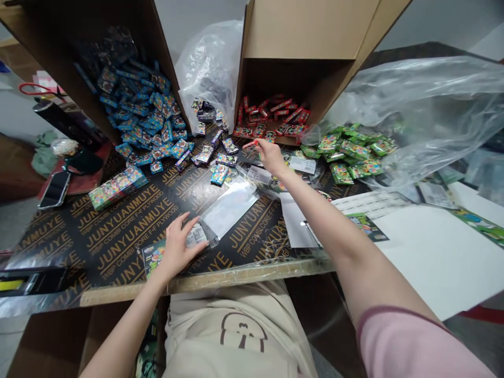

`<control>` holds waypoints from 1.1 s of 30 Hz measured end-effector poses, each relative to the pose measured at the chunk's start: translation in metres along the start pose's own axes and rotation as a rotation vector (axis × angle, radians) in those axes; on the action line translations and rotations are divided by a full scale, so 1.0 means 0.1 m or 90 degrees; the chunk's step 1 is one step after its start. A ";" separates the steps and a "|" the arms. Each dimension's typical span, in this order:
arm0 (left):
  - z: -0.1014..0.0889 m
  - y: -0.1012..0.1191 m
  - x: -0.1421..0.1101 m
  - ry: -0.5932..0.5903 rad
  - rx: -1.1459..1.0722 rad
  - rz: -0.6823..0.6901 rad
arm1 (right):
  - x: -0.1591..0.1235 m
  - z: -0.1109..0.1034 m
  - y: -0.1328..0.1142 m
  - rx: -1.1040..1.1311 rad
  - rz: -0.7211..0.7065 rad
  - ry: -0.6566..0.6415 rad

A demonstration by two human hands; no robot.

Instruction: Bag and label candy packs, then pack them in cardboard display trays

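Observation:
My right hand (271, 156) pinches a small red packet (250, 144) just in front of the box of red packets (281, 113). My left hand (180, 247) lies with its fingers spread on a printed card packet (155, 253) near the table's front edge. Between its thumb and fingers shows a white label (196, 236); the palm hides the rest. Beside it is a clear plastic bag (232, 207) with a pale sheet inside. A small blue packet (219, 174) and a few dark purple packets (227, 160) lie past the bag.
Blue packets (137, 105) spill from a cardboard box on the left. A row of stacked packets (118, 187) and a phone (55, 190) are nearby. Green packets (354, 152) spill from a clear plastic bag (425, 100). White paper (429, 257) covers the right side.

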State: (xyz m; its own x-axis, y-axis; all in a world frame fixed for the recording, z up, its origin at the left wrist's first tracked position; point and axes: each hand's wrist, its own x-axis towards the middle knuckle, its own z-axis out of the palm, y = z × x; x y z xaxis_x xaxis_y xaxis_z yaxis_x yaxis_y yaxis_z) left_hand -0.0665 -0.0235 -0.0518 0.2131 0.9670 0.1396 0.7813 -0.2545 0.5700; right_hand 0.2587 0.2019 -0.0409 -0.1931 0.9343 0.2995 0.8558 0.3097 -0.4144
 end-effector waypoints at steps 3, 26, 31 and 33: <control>-0.03 0.18 0.08 0.038 -0.295 -0.143 | -0.40 -0.10 -0.56 0.330 -0.032 -0.060; 0.01 0.59 -0.23 -0.057 -0.866 -0.466 | -1.81 0.03 -1.70 0.367 -0.240 -0.192; -0.02 0.56 -0.21 -0.068 -0.825 -0.468 | -1.85 0.04 -1.67 0.350 -0.279 -0.220; -0.03 0.55 -0.19 -0.077 -0.822 -0.464 | -1.87 0.05 -1.67 0.417 -0.267 -0.201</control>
State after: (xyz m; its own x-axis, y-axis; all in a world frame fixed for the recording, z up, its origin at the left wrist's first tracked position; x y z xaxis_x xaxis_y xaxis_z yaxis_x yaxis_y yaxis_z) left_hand -0.0294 -0.0560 -0.0210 0.1105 0.8504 -0.5143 -0.2990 0.5220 0.7988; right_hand 0.1498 -0.0238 -0.0324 -0.6410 0.6948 0.3261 0.2499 0.5906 -0.7673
